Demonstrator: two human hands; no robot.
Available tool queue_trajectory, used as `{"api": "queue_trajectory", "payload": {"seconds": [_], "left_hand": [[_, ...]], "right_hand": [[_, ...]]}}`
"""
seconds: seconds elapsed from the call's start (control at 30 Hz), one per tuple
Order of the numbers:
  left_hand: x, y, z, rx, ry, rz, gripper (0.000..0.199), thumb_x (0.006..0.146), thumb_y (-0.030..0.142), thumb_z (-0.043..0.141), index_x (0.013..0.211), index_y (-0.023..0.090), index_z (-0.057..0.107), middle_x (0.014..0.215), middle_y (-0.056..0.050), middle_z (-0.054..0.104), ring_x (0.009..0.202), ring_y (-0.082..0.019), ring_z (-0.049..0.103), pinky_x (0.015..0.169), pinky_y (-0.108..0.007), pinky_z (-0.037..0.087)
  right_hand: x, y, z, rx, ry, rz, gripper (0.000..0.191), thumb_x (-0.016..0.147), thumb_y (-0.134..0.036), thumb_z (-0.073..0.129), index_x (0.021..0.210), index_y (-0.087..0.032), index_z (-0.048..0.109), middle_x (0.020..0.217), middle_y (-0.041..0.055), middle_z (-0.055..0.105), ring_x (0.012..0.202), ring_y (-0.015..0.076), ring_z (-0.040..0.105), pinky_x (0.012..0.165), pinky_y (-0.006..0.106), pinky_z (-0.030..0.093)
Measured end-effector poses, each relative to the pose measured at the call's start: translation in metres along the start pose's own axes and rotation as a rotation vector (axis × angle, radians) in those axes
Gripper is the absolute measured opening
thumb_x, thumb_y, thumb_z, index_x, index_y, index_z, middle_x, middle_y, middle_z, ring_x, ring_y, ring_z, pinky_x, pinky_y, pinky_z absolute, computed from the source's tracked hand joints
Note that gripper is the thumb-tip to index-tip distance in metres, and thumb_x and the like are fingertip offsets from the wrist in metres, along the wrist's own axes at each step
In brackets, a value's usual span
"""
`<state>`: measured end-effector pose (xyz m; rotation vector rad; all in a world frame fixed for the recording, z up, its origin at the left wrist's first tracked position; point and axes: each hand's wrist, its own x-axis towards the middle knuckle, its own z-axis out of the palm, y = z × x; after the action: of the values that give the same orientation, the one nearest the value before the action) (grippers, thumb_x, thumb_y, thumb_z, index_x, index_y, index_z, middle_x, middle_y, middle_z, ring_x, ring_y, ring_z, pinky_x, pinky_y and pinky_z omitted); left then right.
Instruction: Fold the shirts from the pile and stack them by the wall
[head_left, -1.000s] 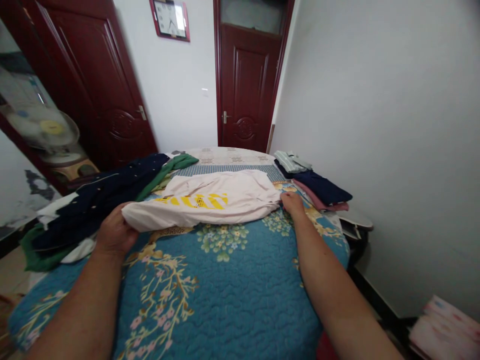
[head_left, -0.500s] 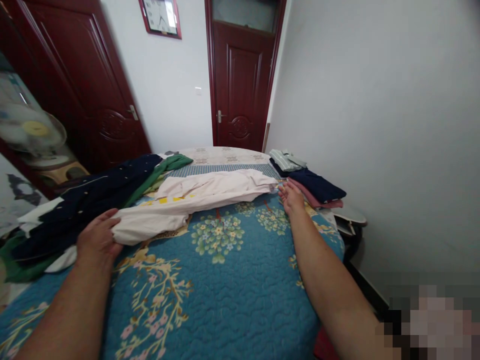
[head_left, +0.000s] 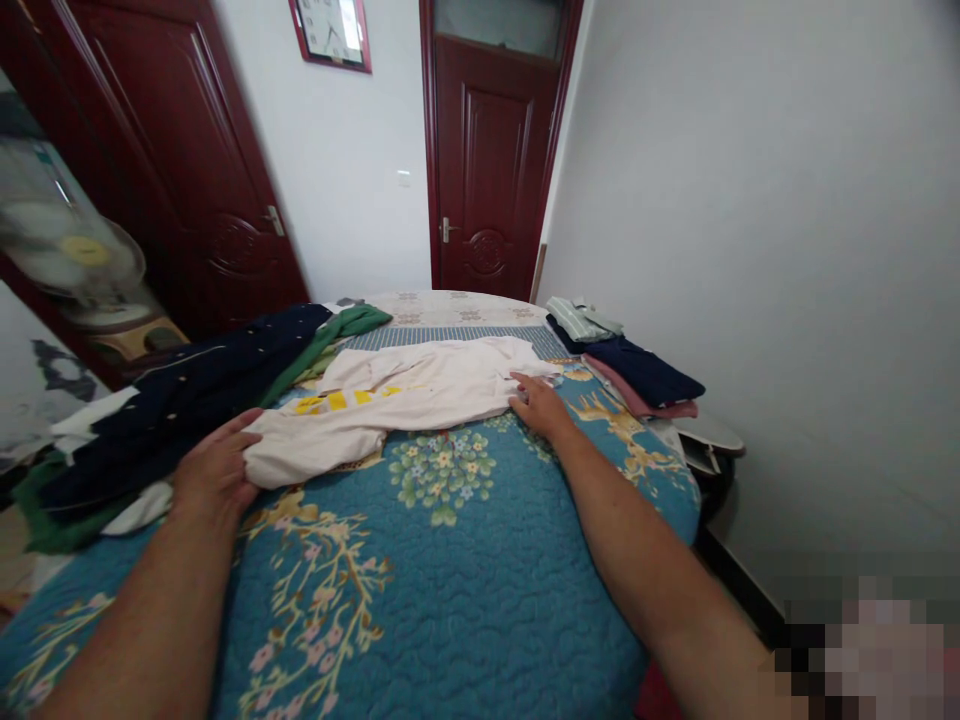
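Note:
A pale white shirt [head_left: 450,372] with a yellow print lies flat across the bed, its sleeve stretched toward the left. My left hand [head_left: 217,468] is closed around the end of that sleeve, the fingertips partly hidden by the cloth. At the shirt's near right edge, my right hand [head_left: 536,405] rests with fingers apart, the index finger stretched over the fabric. It touches the cloth but does not visibly grip it.
A blue floral quilt [head_left: 450,590] covers the bed. Dark navy and green clothes [head_left: 202,385] are heaped at the left. Folded clothes [head_left: 645,372] are stacked on the right edge, near the wall. A fan [head_left: 79,250] stands at the far left.
My right hand has moved left from the shirt's far right corner onto its near edge, and its fingers have spread. The shirt's right part lies flatter. My left hand keeps the sleeve end.

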<state>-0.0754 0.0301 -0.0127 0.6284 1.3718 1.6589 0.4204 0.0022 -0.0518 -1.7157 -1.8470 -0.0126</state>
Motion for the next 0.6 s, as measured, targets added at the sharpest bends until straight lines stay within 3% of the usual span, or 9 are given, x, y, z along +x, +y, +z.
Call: {"api": "queue_trajectory", "payload": {"seconds": [0.07, 0.17, 0.37, 0.43, 0.5, 0.6], "left_hand": [[-0.001, 0.0, 0.001, -0.002, -0.013, -0.008, 0.074, 0.063, -0.01, 0.059, 0.134, 0.007, 0.072, 0.108, -0.014, 0.08, 0.087, -0.023, 0.079, 0.074, -0.031, 0.068], [0.001, -0.001, 0.0, -0.016, -0.02, -0.004, 0.073, 0.064, -0.01, 0.06, 0.134, 0.007, 0.072, 0.103, -0.013, 0.08, 0.082, -0.021, 0.078, 0.072, -0.029, 0.067], [0.009, -0.005, -0.004, -0.057, 0.047, 0.04, 0.073, 0.065, -0.012, 0.06, 0.134, 0.006, 0.072, 0.094, -0.009, 0.078, 0.077, -0.019, 0.075, 0.07, -0.029, 0.066], [0.011, -0.006, -0.006, -0.073, 0.039, 0.036, 0.074, 0.065, -0.011, 0.059, 0.136, 0.006, 0.071, 0.091, -0.008, 0.077, 0.075, -0.019, 0.074, 0.068, -0.028, 0.065], [0.013, -0.007, -0.006, -0.075, 0.033, 0.026, 0.074, 0.065, -0.011, 0.06, 0.136, 0.006, 0.071, 0.092, -0.008, 0.077, 0.074, -0.018, 0.074, 0.067, -0.027, 0.064], [0.013, -0.005, -0.007, -0.074, 0.035, 0.03, 0.074, 0.064, -0.01, 0.061, 0.136, 0.006, 0.07, 0.096, -0.008, 0.076, 0.074, -0.018, 0.073, 0.065, -0.026, 0.063]], "right_hand": [[0.001, -0.013, 0.006, -0.097, -0.079, -0.087, 0.053, 0.101, -0.021, 0.058, 0.154, -0.02, 0.06, 0.127, 0.013, 0.07, 0.121, 0.0243, 0.063, 0.112, 0.036, 0.045], [0.001, -0.028, 0.01, -0.231, -0.176, -0.132, 0.035, 0.105, -0.021, 0.051, 0.131, -0.019, 0.075, 0.121, 0.0151, 0.068, 0.114, 0.0257, 0.061, 0.103, 0.035, 0.048], [0.0, -0.034, -0.014, -0.247, -0.053, -0.221, 0.017, 0.088, -0.014, 0.062, 0.097, -0.013, 0.076, 0.116, 0.0162, 0.069, 0.111, 0.0265, 0.059, 0.103, 0.035, 0.044], [-0.001, -0.031, -0.027, -0.243, -0.088, -0.238, 0.014, 0.086, -0.016, 0.063, 0.092, -0.013, 0.076, 0.108, 0.0149, 0.073, 0.108, 0.0263, 0.061, 0.103, 0.034, 0.044], [-0.003, -0.027, -0.037, -0.256, -0.184, -0.178, 0.018, 0.09, -0.022, 0.061, 0.092, -0.015, 0.077, 0.1, 0.0131, 0.076, 0.102, 0.0254, 0.065, 0.097, 0.033, 0.045], [-0.007, -0.022, -0.043, -0.31, -0.355, 0.029, 0.031, 0.098, -0.03, 0.054, 0.097, -0.016, 0.08, 0.103, 0.0144, 0.08, 0.097, 0.0243, 0.07, 0.087, 0.03, 0.046]]}}
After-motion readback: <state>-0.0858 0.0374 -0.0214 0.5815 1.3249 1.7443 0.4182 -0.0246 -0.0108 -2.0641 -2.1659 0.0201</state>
